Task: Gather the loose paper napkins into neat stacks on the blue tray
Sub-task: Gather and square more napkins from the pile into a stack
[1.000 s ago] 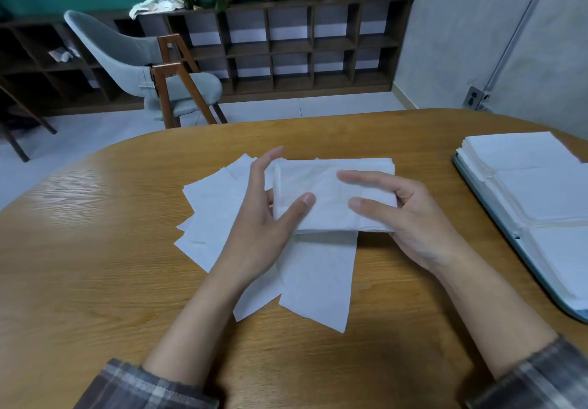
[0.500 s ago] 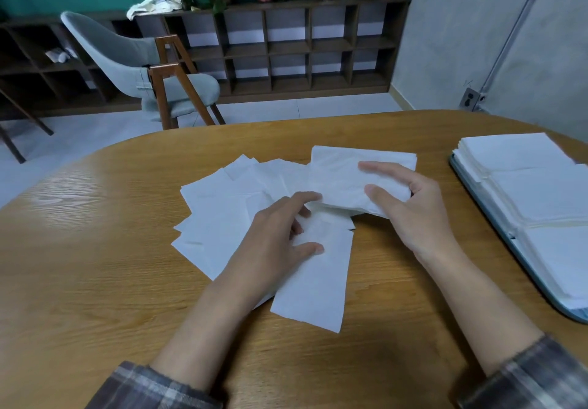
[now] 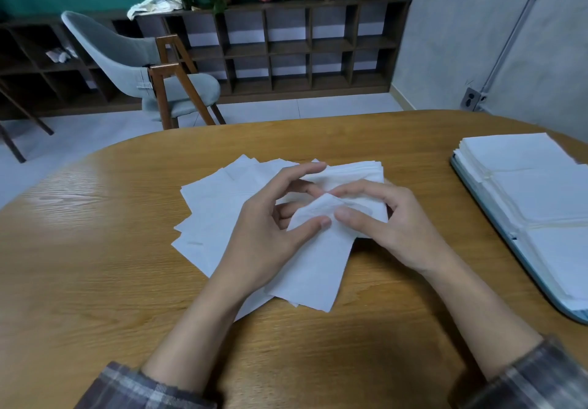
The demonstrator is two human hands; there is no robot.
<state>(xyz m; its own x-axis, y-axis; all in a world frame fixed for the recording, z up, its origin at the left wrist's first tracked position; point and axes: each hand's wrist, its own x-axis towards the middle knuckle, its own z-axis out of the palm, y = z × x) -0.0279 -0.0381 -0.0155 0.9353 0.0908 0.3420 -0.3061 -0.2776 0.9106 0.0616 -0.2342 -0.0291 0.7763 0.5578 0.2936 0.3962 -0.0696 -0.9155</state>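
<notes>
Several loose white paper napkins (image 3: 219, 205) lie fanned out on the middle of the wooden table (image 3: 95, 265). My right hand (image 3: 394, 227) grips a small bundle of napkins (image 3: 353, 173) just above that pile. My left hand (image 3: 270, 230) pinches the near corner of one napkin (image 3: 311, 262) between thumb and fingers, right beside my right thumb. At the right edge lies the blue tray (image 3: 496, 230), with neat white napkin stacks (image 3: 541, 192) on it.
A grey chair with wooden legs (image 3: 152, 71) stands beyond the table's far edge. Behind it runs a dark low shelf unit (image 3: 286, 45) with potted plants on top. A grey wall with a socket (image 3: 474, 98) closes the right side.
My right hand has drawn the bundle back toward the centre. My left hand left the flat pile and took a napkin corner next to my right thumb.
</notes>
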